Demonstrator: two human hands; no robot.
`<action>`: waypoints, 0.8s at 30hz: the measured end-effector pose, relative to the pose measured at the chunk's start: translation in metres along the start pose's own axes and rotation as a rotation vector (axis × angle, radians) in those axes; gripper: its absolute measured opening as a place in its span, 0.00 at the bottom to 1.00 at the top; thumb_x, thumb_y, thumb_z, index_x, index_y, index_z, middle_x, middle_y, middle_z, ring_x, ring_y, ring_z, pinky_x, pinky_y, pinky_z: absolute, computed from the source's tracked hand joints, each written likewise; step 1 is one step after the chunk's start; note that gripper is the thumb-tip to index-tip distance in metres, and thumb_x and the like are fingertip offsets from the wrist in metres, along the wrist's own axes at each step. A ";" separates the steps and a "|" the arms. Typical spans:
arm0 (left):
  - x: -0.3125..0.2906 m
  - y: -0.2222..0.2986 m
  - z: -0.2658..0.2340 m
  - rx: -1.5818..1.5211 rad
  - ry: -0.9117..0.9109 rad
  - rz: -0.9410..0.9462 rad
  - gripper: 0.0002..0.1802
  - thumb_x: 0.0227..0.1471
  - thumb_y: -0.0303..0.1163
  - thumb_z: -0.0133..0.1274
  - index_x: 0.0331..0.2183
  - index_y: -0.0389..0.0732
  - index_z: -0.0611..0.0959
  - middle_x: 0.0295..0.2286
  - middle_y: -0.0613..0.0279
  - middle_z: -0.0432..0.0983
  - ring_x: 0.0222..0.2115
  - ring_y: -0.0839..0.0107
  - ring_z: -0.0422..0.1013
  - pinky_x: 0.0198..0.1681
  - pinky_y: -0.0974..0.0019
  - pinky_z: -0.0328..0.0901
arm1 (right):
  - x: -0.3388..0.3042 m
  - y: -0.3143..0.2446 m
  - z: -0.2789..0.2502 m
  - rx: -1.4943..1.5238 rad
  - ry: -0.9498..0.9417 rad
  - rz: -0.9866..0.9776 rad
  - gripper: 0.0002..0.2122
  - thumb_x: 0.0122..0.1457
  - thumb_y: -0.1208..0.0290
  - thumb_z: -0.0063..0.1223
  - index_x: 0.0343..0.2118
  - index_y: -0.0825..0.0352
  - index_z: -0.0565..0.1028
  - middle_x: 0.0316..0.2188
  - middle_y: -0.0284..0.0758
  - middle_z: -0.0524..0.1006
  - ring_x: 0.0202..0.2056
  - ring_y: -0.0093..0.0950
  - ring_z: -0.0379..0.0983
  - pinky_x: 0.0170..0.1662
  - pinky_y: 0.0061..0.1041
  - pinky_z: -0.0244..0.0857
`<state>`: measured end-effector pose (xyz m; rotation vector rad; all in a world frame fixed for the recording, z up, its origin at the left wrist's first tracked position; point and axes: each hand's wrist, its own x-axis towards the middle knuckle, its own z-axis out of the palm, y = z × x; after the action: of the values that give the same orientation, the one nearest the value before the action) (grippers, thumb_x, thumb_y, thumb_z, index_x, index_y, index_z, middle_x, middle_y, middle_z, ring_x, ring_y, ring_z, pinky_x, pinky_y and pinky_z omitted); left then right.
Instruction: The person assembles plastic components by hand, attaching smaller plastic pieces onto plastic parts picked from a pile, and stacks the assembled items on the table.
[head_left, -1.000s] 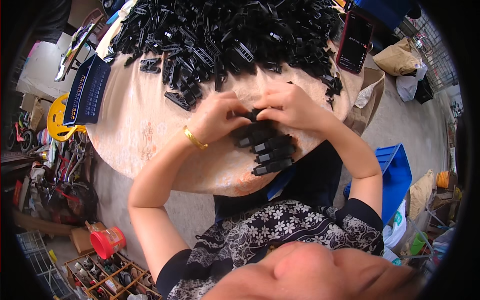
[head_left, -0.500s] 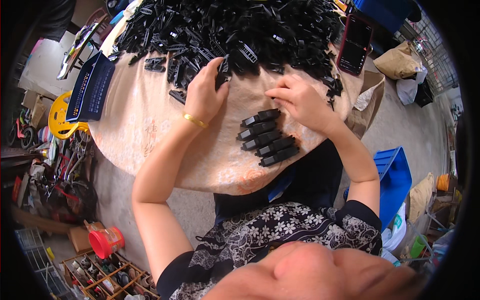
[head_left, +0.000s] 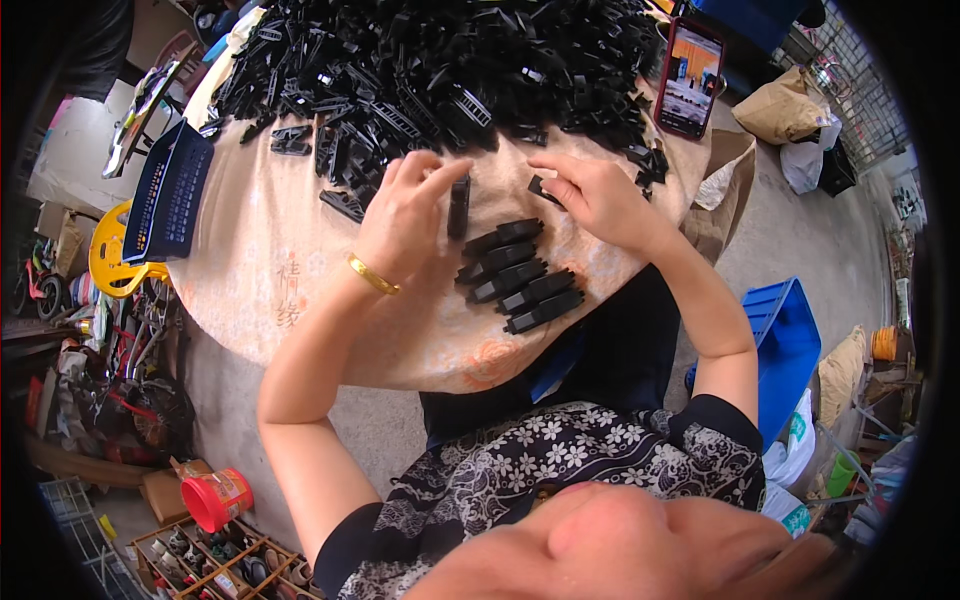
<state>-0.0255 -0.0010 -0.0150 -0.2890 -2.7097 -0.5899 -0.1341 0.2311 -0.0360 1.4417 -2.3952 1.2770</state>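
My left hand, a gold bangle at its wrist, is closed with a long black plastic piece at its fingertips. Opposite it, my right hand pinches a small black plastic piece between thumb and forefinger. The two hands are apart. Between them and nearer to me, several chunky black plastic parts lie side by side in a slanting row on the cloth. Beyond the hands spreads a big heap of loose black plastic pieces, some of them ladder-like strips.
The round table wears a peach flowered cloth. A phone with a lit screen stands at the far right. A dark blue basket and a yellow stool are at the left. A blue crate stands on the right.
My left hand has come back from the heap's edge toward me, with the long piece now showing below its fingertips. The right hand now shows a small black piece. The phone's picture has changed.
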 end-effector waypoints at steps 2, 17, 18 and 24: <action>0.000 -0.010 -0.002 0.026 -0.069 0.086 0.22 0.44 0.16 0.46 0.44 0.42 0.79 0.46 0.52 0.68 0.47 0.53 0.65 0.49 0.59 0.63 | 0.004 0.000 -0.004 -0.094 -0.065 0.077 0.09 0.56 0.71 0.53 0.39 0.66 0.75 0.34 0.42 0.76 0.31 0.36 0.75 0.35 0.28 0.67; 0.000 0.007 0.014 -0.147 -0.009 0.035 0.10 0.42 0.30 0.60 0.31 0.38 0.82 0.27 0.55 0.72 0.31 0.55 0.69 0.37 0.58 0.66 | 0.019 -0.009 0.005 -0.145 -0.098 -0.240 0.12 0.45 0.72 0.61 0.34 0.67 0.77 0.29 0.37 0.73 0.34 0.38 0.70 0.37 0.32 0.64; -0.001 0.009 0.013 -0.155 0.002 -0.033 0.11 0.41 0.30 0.60 0.31 0.38 0.82 0.27 0.55 0.72 0.31 0.55 0.70 0.36 0.59 0.66 | 0.021 -0.012 0.007 -0.210 -0.120 -0.222 0.09 0.47 0.70 0.59 0.33 0.65 0.78 0.29 0.35 0.73 0.36 0.35 0.70 0.39 0.31 0.65; 0.000 0.005 0.002 -0.216 -0.080 -0.183 0.11 0.38 0.30 0.61 0.28 0.36 0.82 0.26 0.55 0.73 0.29 0.56 0.71 0.34 0.60 0.66 | 0.032 -0.014 0.007 -0.275 -0.190 -0.293 0.08 0.45 0.71 0.59 0.29 0.65 0.78 0.28 0.35 0.72 0.35 0.35 0.70 0.39 0.32 0.66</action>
<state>-0.0251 0.0041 -0.0146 -0.1210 -2.7698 -0.9456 -0.1394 0.2009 -0.0178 1.8051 -2.2424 0.7444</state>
